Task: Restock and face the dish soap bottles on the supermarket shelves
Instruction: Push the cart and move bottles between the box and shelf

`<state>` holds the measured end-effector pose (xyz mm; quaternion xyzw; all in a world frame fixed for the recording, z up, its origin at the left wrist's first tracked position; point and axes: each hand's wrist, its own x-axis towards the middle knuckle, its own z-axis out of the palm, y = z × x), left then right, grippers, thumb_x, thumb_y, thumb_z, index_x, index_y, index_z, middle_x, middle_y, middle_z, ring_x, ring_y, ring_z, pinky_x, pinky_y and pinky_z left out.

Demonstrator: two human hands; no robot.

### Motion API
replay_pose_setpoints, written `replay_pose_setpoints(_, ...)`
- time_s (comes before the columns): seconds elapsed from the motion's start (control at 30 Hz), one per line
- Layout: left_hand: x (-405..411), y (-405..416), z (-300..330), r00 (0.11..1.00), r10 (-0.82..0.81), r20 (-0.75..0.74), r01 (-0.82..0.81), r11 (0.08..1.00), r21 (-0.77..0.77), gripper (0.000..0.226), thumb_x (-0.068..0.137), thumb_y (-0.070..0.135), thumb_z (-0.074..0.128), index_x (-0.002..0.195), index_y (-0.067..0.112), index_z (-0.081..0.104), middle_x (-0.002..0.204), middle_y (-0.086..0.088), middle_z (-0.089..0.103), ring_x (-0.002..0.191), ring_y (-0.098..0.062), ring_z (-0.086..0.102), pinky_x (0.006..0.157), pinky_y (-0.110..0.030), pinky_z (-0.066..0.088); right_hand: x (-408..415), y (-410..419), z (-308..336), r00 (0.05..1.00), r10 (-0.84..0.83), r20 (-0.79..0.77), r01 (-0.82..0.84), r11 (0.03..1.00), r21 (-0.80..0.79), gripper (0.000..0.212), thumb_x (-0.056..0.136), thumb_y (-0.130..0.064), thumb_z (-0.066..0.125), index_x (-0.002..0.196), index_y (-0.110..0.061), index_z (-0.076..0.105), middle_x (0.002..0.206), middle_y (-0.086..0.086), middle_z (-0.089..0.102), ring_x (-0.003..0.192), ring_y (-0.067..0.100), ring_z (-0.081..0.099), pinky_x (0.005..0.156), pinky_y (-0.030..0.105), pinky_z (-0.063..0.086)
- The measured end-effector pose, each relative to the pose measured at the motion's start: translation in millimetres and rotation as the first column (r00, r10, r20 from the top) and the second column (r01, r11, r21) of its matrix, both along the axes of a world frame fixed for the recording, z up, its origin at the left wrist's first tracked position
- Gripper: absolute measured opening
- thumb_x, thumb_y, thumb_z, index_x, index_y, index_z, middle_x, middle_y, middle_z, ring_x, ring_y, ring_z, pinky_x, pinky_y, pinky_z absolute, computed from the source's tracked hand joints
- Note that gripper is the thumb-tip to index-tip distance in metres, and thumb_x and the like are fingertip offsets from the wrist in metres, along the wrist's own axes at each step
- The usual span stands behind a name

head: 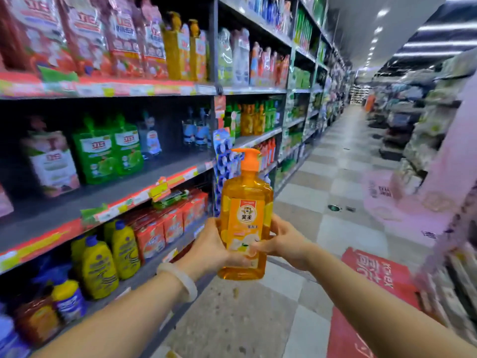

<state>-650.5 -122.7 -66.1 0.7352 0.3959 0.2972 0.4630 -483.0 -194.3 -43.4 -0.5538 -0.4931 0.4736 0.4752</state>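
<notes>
An orange dish soap bottle [245, 215] with an orange pump top stands upright in the air in front of me, its label facing me. My left hand [211, 248] grips its left side and my right hand [281, 240] grips its right side, thumb across the label. It is held in the aisle, just right of the shelving [144, 184]. More orange and green soap bottles [254, 118] stand on a shelf further along.
The left shelving holds green refill pouches [108, 153], red pouches [85, 34] on top, yellow bottles [103, 259] and red boxes [165, 226] lower down. The tiled aisle floor [322, 177] runs ahead. Racks of goods [426, 130] line the right side; a red floor sign [374, 275] lies nearby.
</notes>
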Motion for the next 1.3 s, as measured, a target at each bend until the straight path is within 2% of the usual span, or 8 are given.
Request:
replay_pose_setpoints(0.07,26,38,1,0.999,-0.024,-0.022,0.025,1.0,0.011,0.109,0.024,0.045,0.092,0.118,0.025,0.04,0.111,0.008,0.063,0.1,-0.01,0.063,0.089,-0.039,0.053,25,32,3,1.0,-0.015,-0.014,0.015,1.0,0.007,0.067,0.075,0.014,0.067,0.126,-0.024,0.047,0.109,-0.002,0.065,0.092,0.011,0.066,0.067,0.027,0.058)
replay_pose_setpoints(0.17,66,105,10,0.997,-0.05,-0.052,0.051,0.998,0.027,0.114,0.02,0.055,0.091,0.117,0.025,0.041,0.108,0.009,0.065,0.099,-0.011,0.064,0.089,-0.042,0.053,62,90,14,0.999,-0.032,-0.007,0.033,0.999,0.011,0.068,0.073,0.011,0.069,0.125,-0.027,0.048,0.117,0.001,0.064,0.102,0.017,0.064,0.075,0.031,0.058)
replay_pose_setpoints(0.3,119,183,31,0.992,-0.117,-0.047,0.118,0.993,0.019,0.101,0.037,0.026,0.096,0.116,0.017,0.034,0.101,0.013,0.058,0.096,-0.009,0.059,0.089,-0.033,0.049,108,161,26,0.997,-0.077,-0.024,0.078,0.996,0.048,0.066,0.07,0.009,0.073,0.121,-0.026,0.05,0.108,-0.005,0.067,0.094,0.012,0.067,0.072,0.028,0.057)
replay_pose_setpoints(0.67,281,347,18,0.979,-0.201,-0.041,0.202,0.979,0.024,0.112,0.027,0.045,0.094,0.12,0.022,0.037,0.114,0.005,0.061,0.104,-0.013,0.062,0.093,-0.042,0.052,268,322,11,0.986,-0.166,0.0,0.166,0.986,0.018,0.06,0.076,0.007,0.07,0.118,-0.031,0.05,0.117,0.001,0.062,0.108,0.019,0.06,0.08,0.032,0.056)
replay_pose_setpoints(0.8,354,417,12,0.992,-0.125,-0.032,0.126,0.991,0.033,0.101,0.033,0.034,0.095,0.115,0.022,0.039,0.106,0.008,0.063,0.098,-0.011,0.063,0.088,-0.04,0.053,342,396,11,0.991,-0.132,0.022,0.131,0.991,0.024,0.063,0.077,0.008,0.068,0.124,-0.029,0.048,0.11,-0.006,0.064,0.102,0.01,0.061,0.067,0.02,0.056)
replay_pose_setpoints(1.07,470,546,26,0.999,-0.03,-0.022,0.03,0.999,0.019,0.083,0.056,0.018,0.09,0.11,0.025,0.027,0.094,0.021,0.049,0.08,0.008,0.048,0.061,-0.008,0.037,465,549,24,0.998,-0.047,0.035,0.046,0.999,0.009,0.072,0.078,0.007,0.069,0.134,-0.028,0.043,0.122,-0.001,0.062,0.105,0.012,0.061,0.076,0.026,0.056)
replay_pose_setpoints(1.23,517,628,14,0.999,0.015,-0.03,-0.014,1.0,0.018,0.086,0.052,0.017,0.092,0.113,0.022,0.032,0.101,0.013,0.059,0.083,0.006,0.055,0.067,-0.01,0.049,516,634,4,1.0,0.005,0.01,-0.005,1.0,0.016,0.06,0.078,0.012,0.066,0.122,-0.026,0.047,0.109,-0.005,0.065,0.096,0.008,0.063,0.073,0.024,0.055)
replay_pose_setpoints(1.3,538,664,9,0.999,0.026,-0.023,-0.025,1.0,0.015,0.092,0.046,0.021,0.094,0.113,0.023,0.031,0.103,0.011,0.058,0.09,-0.003,0.058,0.079,-0.023,0.052,536,672,-2,1.0,0.012,0.005,-0.012,1.0,0.016,0.059,0.078,0.012,0.066,0.119,-0.026,0.049,0.108,-0.005,0.066,0.096,0.009,0.064,0.071,0.024,0.055)
